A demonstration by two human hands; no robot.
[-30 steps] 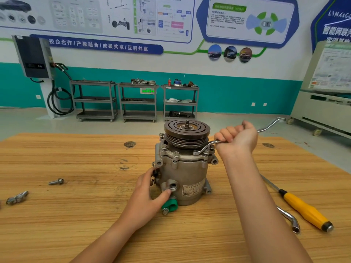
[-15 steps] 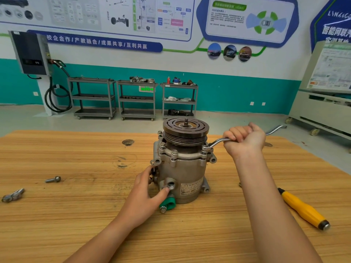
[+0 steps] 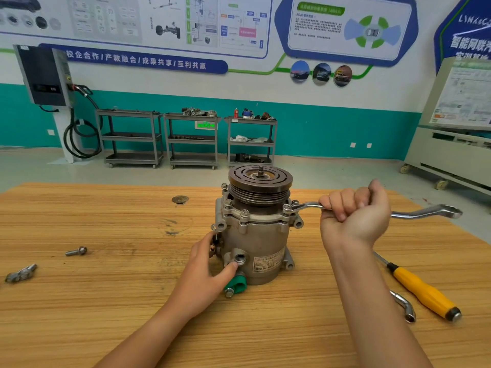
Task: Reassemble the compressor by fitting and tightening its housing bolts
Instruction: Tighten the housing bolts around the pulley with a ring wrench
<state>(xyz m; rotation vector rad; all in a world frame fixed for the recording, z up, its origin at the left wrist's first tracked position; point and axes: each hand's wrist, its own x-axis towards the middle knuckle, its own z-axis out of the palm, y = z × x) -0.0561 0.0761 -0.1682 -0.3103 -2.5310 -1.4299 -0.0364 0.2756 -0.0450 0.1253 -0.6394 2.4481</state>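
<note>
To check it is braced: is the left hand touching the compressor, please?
Touching. The head view shows the left hand holding the compressor low down, thumb on its front.

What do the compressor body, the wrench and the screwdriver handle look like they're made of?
Compressor body: probably cast aluminium, dull matte grey with moulded lugs. Wrench: steel, likely chrome-plated, given its bright mirror shine. Screwdriver handle: smooth yellow plastic by its look, with a dark end; possibly rubber-coated.

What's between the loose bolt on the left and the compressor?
Head view: bare wooden table runs from the loose bolt to the left hand, which holds the compressor at its side.
</note>
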